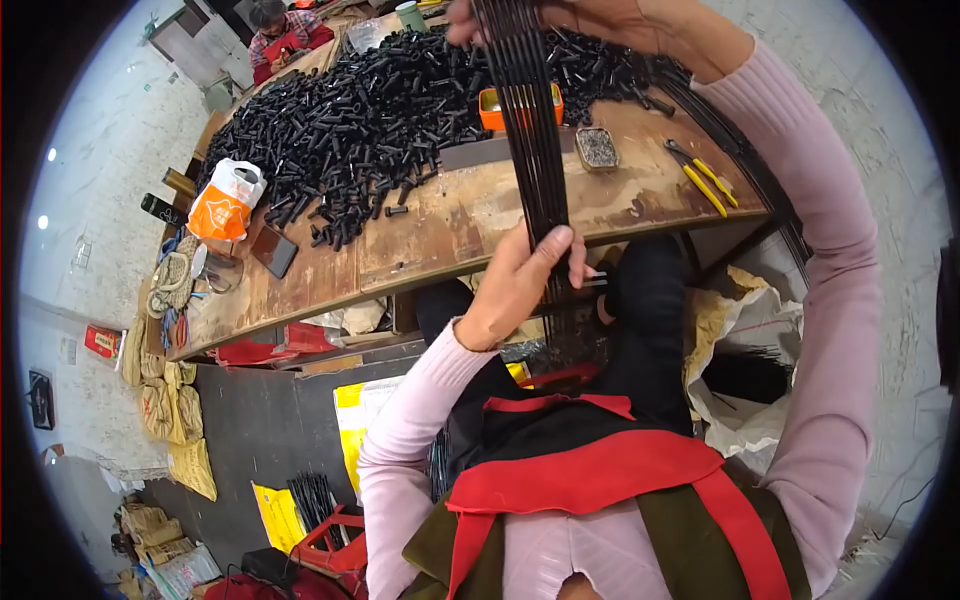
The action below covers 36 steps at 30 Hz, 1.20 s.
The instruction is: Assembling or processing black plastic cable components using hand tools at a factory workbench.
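A long bundle of thin black rods [530, 120] stands nearly upright in front of me, slightly fanned toward its top. My left hand [515, 285] is closed around its lower part, thumb across the front, just off the table's near edge. Lower ends of the rods show below that hand. At the top edge of the view, my right hand [610, 25] reaches behind the upper part of the bundle. Its blurred fingertips come out on the left side, and the picture's edge cuts off part of the hand and the rods' tops.
A heap of black tubular parts [340, 130] covers much of the wooden table [420, 240]. On it are an orange container [492, 118], a small tray [597, 148], yellow-handled pliers [705, 182], a phone [273, 251] and a plastic bag [227, 200]. Another person [285, 38] sits at the far left.
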{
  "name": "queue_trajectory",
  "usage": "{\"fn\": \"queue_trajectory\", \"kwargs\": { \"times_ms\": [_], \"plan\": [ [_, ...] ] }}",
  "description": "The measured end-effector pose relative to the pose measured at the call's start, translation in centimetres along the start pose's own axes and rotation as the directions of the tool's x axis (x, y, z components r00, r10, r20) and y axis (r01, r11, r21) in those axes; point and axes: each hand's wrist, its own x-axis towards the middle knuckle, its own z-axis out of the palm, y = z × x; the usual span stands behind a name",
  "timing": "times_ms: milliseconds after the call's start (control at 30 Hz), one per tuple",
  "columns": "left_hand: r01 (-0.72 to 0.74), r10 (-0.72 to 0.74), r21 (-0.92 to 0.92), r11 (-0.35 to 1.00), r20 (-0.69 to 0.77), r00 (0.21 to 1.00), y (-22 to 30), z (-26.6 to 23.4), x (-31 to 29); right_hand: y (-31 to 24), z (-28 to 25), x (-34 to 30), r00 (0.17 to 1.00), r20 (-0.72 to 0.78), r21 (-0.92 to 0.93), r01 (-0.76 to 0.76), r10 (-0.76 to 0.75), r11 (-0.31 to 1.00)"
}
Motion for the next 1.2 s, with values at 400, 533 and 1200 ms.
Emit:
{"fn": "queue_trajectory", "kwargs": {
  "times_ms": [400, 533, 1200],
  "plan": [
    [-0.025, 0.748, 0.966, -0.258, 0.216, 0.627, 10.0, -0.2, 0.7, 5.1, 8.6, -2.7, 0.932, -0.182, -0.961, -0.100, -0.313, 0.260],
    [-0.216, 0.744, 0.973, -0.086, 0.207, 0.635, 5.3, 1.0, 0.0, 9.0, 7.5, -3.4, 0.868, -0.492, 0.184, 0.179, -0.067, 0.967],
    [0.497, -0.479, 0.593, 0.633, -0.204, 0.854, -15.1, -2.6, -12.0, 32.8, 22.1, -8.9, 0.839, -0.419, 0.652, 0.011, 0.348, 0.758]
  ]
}}
